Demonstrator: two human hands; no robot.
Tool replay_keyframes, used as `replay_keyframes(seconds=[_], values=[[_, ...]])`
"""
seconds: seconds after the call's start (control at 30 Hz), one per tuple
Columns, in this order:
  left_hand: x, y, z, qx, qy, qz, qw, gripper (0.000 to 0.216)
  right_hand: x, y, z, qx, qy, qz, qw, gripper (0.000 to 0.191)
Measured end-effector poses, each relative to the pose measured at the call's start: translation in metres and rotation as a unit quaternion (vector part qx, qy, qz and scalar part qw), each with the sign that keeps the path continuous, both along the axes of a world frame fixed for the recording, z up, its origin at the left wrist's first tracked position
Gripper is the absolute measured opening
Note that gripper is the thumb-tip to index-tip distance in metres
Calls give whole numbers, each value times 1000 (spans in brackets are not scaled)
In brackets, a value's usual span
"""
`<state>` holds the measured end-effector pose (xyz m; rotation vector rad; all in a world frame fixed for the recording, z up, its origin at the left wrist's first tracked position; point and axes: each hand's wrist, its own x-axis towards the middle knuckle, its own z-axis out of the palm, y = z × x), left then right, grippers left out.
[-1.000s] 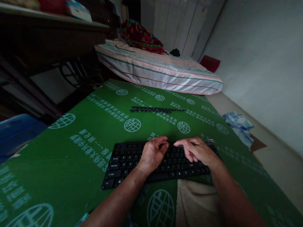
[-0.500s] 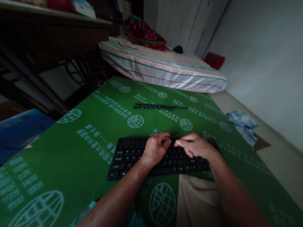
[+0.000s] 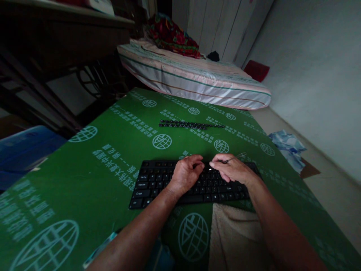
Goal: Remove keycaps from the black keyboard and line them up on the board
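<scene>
A black keyboard [image 3: 175, 188] lies on the green table, its upper middle part covered by both hands. My left hand [image 3: 186, 173] rests over it with thumb and fingers curled close together; whatever they may hold is too small to make out. Just across from it, my right hand [image 3: 229, 167] is closed on a thin dark tool [image 3: 228, 161] with fine wire-like ends showing behind the knuckles. Between the two hands a small bright spot [image 3: 210, 169] shows on the keyboard. Further back, rows of loose black keycaps [image 3: 183, 124] lie on the table.
The green printed tabletop [image 3: 126, 139] reaches back to a bed with a striped mattress [image 3: 197, 82]. A beige cloth [image 3: 234, 237] lies at the near edge. On the left stand a blue container [image 3: 28, 150] and a dark wooden table [image 3: 70, 34]; a bluish cloth [image 3: 287, 148] lies at right.
My right hand has shifted slightly and turned, so the thin tool in it now shows. A bright spot has appeared between the hands. The left hand stays nearly in place; the view has tilted slightly.
</scene>
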<state>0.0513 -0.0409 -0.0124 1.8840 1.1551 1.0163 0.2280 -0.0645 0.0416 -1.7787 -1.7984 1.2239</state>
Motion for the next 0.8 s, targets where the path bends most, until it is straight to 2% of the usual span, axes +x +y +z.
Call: replay_keyframes(seconds=[0.17,0.37,0.6,0.8], values=[[0,0,-1,5,4,-3,1000,18,-5,-2,-1,20,-23,8,1000,30],[0,1,-2,9,10,-1,1000,19,-11,0,-7,7,-24,-21,999,33],[0,1,-1,13,6,-3,1000,18,-21,1,-4,14,-45,-47,998,30],[0,0,-2,9,1,-3,1000,19,-24,2,-15,24,-40,-84,995,28]])
